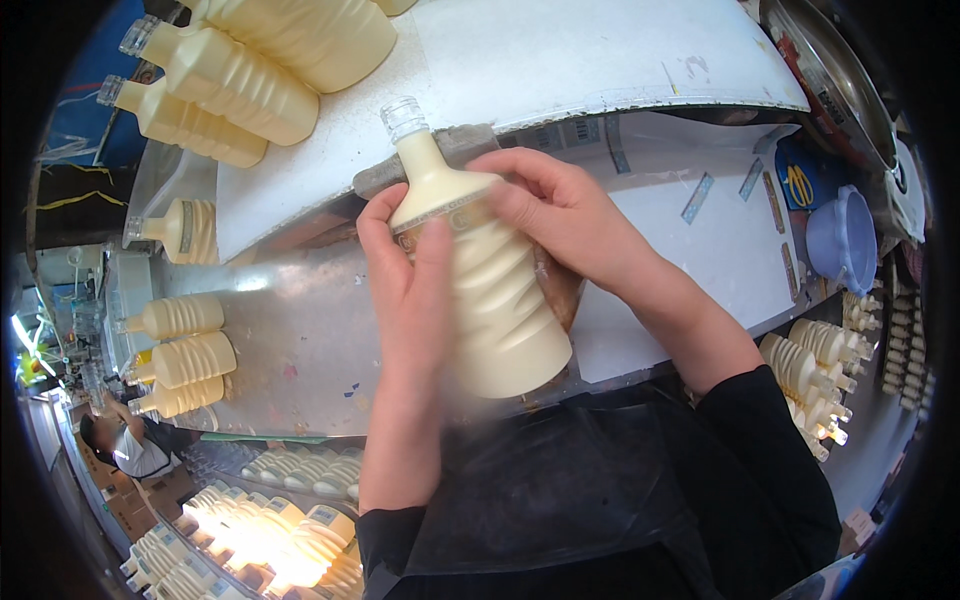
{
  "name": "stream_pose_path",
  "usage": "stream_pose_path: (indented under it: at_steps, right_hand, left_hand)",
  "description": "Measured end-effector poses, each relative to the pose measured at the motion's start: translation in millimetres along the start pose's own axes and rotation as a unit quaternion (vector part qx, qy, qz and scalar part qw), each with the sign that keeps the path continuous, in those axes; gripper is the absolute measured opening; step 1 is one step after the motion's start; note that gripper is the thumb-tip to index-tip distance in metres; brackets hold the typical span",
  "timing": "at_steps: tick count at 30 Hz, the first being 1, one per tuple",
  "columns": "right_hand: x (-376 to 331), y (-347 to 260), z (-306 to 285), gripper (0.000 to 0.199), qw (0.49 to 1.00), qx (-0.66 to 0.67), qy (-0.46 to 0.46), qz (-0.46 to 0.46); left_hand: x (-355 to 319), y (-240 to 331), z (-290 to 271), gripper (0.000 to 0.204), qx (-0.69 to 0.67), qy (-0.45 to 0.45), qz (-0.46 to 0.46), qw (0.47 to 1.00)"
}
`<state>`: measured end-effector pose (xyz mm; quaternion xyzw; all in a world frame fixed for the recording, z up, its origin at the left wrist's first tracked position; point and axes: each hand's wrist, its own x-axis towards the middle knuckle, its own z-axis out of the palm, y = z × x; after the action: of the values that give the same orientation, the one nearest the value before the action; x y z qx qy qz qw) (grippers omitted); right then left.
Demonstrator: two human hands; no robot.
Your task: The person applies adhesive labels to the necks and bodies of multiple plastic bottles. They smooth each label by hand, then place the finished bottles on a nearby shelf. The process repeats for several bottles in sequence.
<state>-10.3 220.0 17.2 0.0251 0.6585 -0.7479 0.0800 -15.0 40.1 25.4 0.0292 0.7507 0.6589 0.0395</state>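
Observation:
A large cream bottle (510,325) with ribbed sides and a clear threaded glass neck leans in front of me, its neck pointing away and slightly left. Around its shoulder runs a narrow patterned strip (462,217) in gold and grey. My left hand (408,275) grips the left side of the shoulder, thumb on the strip. On the right side, my right hand (560,205) is closed on the shoulder, its thumb pressing near the strip's end. Behind the bottle sits a grey padded support (470,142), partly covered.
Cream bottles (225,90) lie on the white raised board (520,60); others stand left on the metal table (300,310). Loose patterned strips (698,198) lie on a white sheet (660,260) at right. Beyond are a purple bucket (842,240) and yellow-handled scissors (798,186).

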Motion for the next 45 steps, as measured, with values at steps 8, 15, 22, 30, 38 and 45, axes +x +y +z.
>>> stream_pose_path:
  at_steps: [8, 15, 22, 30, 38, 45]
  right_hand:
    - [-0.6, -1.2, 2.4, 0.031, 0.998, -0.056, 0.007, 0.003]
    - [-0.2, -0.6, 2.5, 0.031, 0.999, -0.053, 0.009, 0.005]
    - [1.8, -6.5, -5.0, 0.034, 0.997, 0.065, -0.021, 0.034]
    - [2.8, 3.2, -4.0, 0.033, 0.999, 0.028, -0.03, 0.004]
    - [1.8, -0.8, -1.8, 0.032, 1.0, 0.02, -0.023, 0.007]
    - [0.6, -1.1, -0.7, 0.03, 1.0, 0.01, -0.015, 0.0]
  left_hand:
    - [1.0, -4.7, 0.8, 0.047, -0.022, 0.009, -0.015, 1.0]
    - [-0.3, -2.4, 1.5, 0.046, -0.033, 0.008, -0.025, 0.999]
    - [0.8, -6.4, 0.1, 0.046, -0.024, 0.008, -0.013, 1.0]
    - [-1.1, -2.3, 2.3, 0.044, -0.05, 0.007, -0.036, 0.998]
    - [-1.3, -0.7, 1.6, 0.044, -0.048, 0.004, -0.03, 0.998]
    - [-0.6, -4.1, 0.5, 0.045, -0.047, 0.004, -0.028, 0.998]
